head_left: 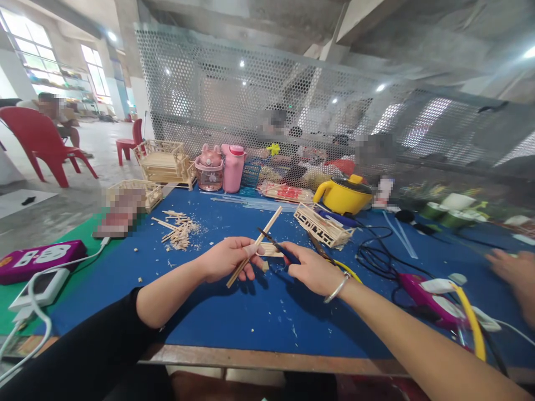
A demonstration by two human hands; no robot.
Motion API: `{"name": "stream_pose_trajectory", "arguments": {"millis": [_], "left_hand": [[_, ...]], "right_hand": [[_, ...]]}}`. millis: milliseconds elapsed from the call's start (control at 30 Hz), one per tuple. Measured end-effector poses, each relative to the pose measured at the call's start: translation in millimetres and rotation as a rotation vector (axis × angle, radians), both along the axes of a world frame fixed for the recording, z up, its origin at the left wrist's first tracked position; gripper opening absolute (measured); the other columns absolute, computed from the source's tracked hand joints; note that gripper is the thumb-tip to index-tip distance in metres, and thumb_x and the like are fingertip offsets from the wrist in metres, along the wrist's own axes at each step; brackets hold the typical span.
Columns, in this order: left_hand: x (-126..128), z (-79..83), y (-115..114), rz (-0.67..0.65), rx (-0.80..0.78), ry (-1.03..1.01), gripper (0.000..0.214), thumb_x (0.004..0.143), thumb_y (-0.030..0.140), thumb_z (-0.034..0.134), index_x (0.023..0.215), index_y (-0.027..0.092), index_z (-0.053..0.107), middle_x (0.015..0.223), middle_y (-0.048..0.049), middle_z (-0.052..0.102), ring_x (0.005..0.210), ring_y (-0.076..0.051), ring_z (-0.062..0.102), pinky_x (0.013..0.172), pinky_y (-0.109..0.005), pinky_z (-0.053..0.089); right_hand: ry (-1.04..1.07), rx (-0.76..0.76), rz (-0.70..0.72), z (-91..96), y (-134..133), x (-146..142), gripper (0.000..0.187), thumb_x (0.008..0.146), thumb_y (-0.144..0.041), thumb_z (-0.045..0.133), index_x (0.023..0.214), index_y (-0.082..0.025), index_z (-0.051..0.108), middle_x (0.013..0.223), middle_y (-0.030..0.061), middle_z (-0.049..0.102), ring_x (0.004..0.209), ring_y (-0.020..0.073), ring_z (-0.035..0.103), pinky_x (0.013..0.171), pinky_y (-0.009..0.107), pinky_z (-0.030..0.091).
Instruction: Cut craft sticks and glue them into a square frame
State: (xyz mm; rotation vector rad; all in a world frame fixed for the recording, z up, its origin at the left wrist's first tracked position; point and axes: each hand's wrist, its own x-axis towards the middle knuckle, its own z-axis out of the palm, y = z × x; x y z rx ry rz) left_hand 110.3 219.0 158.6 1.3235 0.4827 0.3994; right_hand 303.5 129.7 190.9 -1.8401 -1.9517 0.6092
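My left hand [229,259] is closed around thin wooden sticks [272,220], which slant up and away from me above the blue table mat [251,317]. My right hand [315,270], with a bangle at the wrist, grips dark-handled scissors [273,240]. Their dark blade lies across the sticks just beyond my left thumb; how far the blades are apart cannot be made out. Behind and below the hands, more short sticks [271,249] lie on the mat. A small wood piece [265,266] shows by my left fingertips.
Cut sticks and crumbs [179,231] lie left. Beyond the hands stand a small wooden frame [321,225], yellow pot [346,196] and pink bottle [233,170]. Black cables and a purple power strip [434,301] lie right, near another person's hand [512,273]. A mesh screen [234,94] rises behind.
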Motion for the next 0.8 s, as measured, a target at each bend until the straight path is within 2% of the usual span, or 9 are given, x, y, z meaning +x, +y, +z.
{"name": "stream_pose_trajectory", "arguments": {"millis": [233, 333, 533, 600, 667, 733, 767, 800], "left_hand": [[3, 3.5, -5, 0.032, -0.017, 0.027, 0.028, 0.080, 0.040, 0.055, 0.089, 0.013, 0.057, 0.071, -0.0033, 0.065, 0.039, -0.004, 0.050, 0.036, -0.015, 0.036], [4, 2.5, -6, 0.067, -0.002, 0.052, 0.028, 0.080, 0.040, 0.056, 0.085, 0.013, 0.056, 0.067, -0.0026, 0.064, 0.038, -0.004, 0.049, 0.036, -0.015, 0.036], [9, -3.9, -4, 0.155, 0.009, 0.015, 0.029, 0.082, 0.042, 0.051, 0.086, 0.014, 0.056, 0.075, -0.0052, 0.064, 0.055, -0.010, 0.060, 0.052, -0.020, 0.045], [7, -5.1, -1, 0.187, 0.153, 0.029, 0.029, 0.083, 0.043, 0.049, 0.081, 0.015, 0.057, 0.075, -0.0049, 0.064, 0.056, -0.010, 0.058, 0.055, -0.022, 0.045], [2, -4.1, 6, 0.266, 0.398, 0.071, 0.029, 0.082, 0.042, 0.049, 0.073, 0.016, 0.058, 0.069, -0.0030, 0.063, 0.054, -0.010, 0.054, 0.054, -0.021, 0.042], [-5, -0.8, 15, 0.444, 0.615, 0.111, 0.027, 0.081, 0.039, 0.050, 0.068, 0.017, 0.058, 0.061, -0.0005, 0.059, 0.053, -0.010, 0.050, 0.052, -0.020, 0.037], [-9, 1.4, 19, 0.556, 0.662, 0.111, 0.024, 0.081, 0.038, 0.050, 0.068, 0.018, 0.058, 0.058, 0.0008, 0.057, 0.053, -0.010, 0.048, 0.051, -0.020, 0.035], [-11, 3.8, 23, 0.659, 0.644, 0.090, 0.024, 0.081, 0.037, 0.049, 0.070, 0.018, 0.057, 0.056, 0.0020, 0.055, 0.051, -0.009, 0.046, 0.049, -0.019, 0.033]], "right_hand": [[-0.208, 0.087, -0.030, -5.8, -2, -3, 0.031, 0.068, -0.011, 0.044, 0.095, -0.017, 0.059, 0.093, 0.0075, 0.067, 0.085, 0.0205, 0.059, 0.074, 0.027, 0.040], [-0.290, 0.112, -0.069, -8.7, -1, -4, 0.030, 0.070, -0.012, 0.045, 0.096, -0.017, 0.058, 0.091, 0.0073, 0.067, 0.084, 0.0207, 0.060, 0.072, 0.026, 0.039], [-0.323, 0.136, -0.089, -4.2, 2, -7, 0.026, 0.071, -0.012, 0.044, 0.094, -0.018, 0.056, 0.087, 0.0067, 0.066, 0.082, 0.0202, 0.059, 0.069, 0.026, 0.037], [-0.334, 0.114, -0.097, 0.4, 1, -7, 0.027, 0.070, -0.012, 0.045, 0.094, -0.018, 0.056, 0.087, 0.0069, 0.066, 0.081, 0.0202, 0.059, 0.067, 0.026, 0.036], [-0.355, 0.077, -0.107, 5.2, 0, -5, 0.027, 0.068, -0.011, 0.046, 0.092, -0.017, 0.057, 0.085, 0.0071, 0.066, 0.077, 0.0201, 0.058, 0.065, 0.026, 0.035], [-0.350, 0.051, -0.118, 8.6, -1, -3, 0.025, 0.068, -0.011, 0.046, 0.089, -0.017, 0.057, 0.082, 0.0068, 0.066, 0.074, 0.0193, 0.057, 0.063, 0.025, 0.034], [-0.337, 0.049, -0.126, 9.4, -2, -1, 0.023, 0.068, -0.011, 0.046, 0.088, -0.017, 0.057, 0.081, 0.0065, 0.065, 0.074, 0.0189, 0.057, 0.063, 0.025, 0.034], [-0.320, 0.055, -0.134, 9.6, -3, 0, 0.023, 0.068, -0.010, 0.046, 0.087, -0.018, 0.056, 0.080, 0.0061, 0.065, 0.073, 0.0184, 0.056, 0.063, 0.025, 0.034]]}}
